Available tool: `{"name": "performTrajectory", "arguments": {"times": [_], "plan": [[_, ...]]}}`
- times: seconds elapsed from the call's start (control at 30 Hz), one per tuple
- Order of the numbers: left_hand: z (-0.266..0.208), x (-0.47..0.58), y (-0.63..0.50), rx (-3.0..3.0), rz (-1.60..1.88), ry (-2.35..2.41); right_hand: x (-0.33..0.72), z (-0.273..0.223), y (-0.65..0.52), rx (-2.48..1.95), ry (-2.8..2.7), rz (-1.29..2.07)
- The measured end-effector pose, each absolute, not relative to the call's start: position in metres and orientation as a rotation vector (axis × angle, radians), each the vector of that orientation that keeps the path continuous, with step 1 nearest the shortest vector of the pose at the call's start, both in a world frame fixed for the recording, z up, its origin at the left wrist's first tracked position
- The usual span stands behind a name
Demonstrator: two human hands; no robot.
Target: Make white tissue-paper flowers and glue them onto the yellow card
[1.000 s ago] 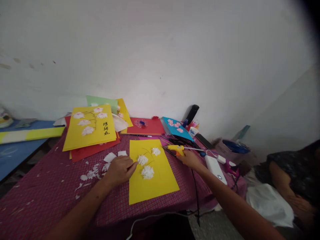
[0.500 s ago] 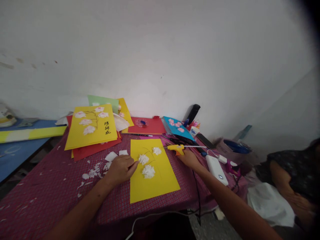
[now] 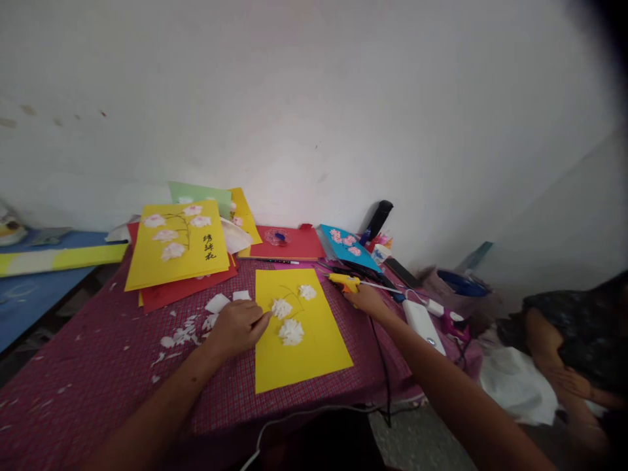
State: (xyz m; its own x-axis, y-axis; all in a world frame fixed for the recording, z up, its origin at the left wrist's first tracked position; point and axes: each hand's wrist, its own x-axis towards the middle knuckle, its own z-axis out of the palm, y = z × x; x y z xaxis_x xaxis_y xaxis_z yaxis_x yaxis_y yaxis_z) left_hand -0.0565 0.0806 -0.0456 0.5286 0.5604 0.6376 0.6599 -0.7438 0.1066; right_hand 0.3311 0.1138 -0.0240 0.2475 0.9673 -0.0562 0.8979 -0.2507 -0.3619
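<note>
A yellow sheet of card [image 3: 304, 366] lies in front of me, with a thin drawn stem and three white paper flowers [image 3: 291, 332] on it. My left hand [image 3: 240, 327] rests at the card's left edge, its fingers curled and pressed together; what they hold, if anything, is hidden. Small white paper squares [image 3: 217, 303] and petal scraps [image 3: 179, 335] lie beside that hand. To the right of the card, my right hand [image 3: 367, 301] grips a yellow hot glue gun [image 3: 345, 280]. Its nozzle points left and a glue stick [image 3: 383, 286] sticks out behind.
Finished flower cards [image 3: 196, 252] are stacked at the back left, a blue card [image 3: 350, 250] at the back right. A white power bank [image 3: 422, 325] and a phone [image 3: 401, 273] lie right. A cable [image 3: 294, 416] crosses the front edge. Another person's hand [image 3: 572, 381] shows far right.
The glue gun and my right hand have shifted slightly, the gun's tip now a little lower and to the right relative to the card. My left hand stays put; the view has tilted slightly.
</note>
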Motion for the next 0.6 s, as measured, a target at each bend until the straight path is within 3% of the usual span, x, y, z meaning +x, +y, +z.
{"name": "performTrajectory", "arguments": {"times": [0.37,0.53,0.6], "plan": [[-0.04,-0.055,0.079,-2.606,-1.084,-1.034,0.327,-0.01,0.109,-2.255,-1.779,0.479],[-0.041,-0.057,0.079,-2.61,-1.081,-1.073,0.313,0.019,0.076,-2.223,-1.754,0.276],[-0.04,-0.058,0.079,-2.615,-1.067,-1.092,0.297,0.02,0.048,-2.013,-1.752,0.17]]}}
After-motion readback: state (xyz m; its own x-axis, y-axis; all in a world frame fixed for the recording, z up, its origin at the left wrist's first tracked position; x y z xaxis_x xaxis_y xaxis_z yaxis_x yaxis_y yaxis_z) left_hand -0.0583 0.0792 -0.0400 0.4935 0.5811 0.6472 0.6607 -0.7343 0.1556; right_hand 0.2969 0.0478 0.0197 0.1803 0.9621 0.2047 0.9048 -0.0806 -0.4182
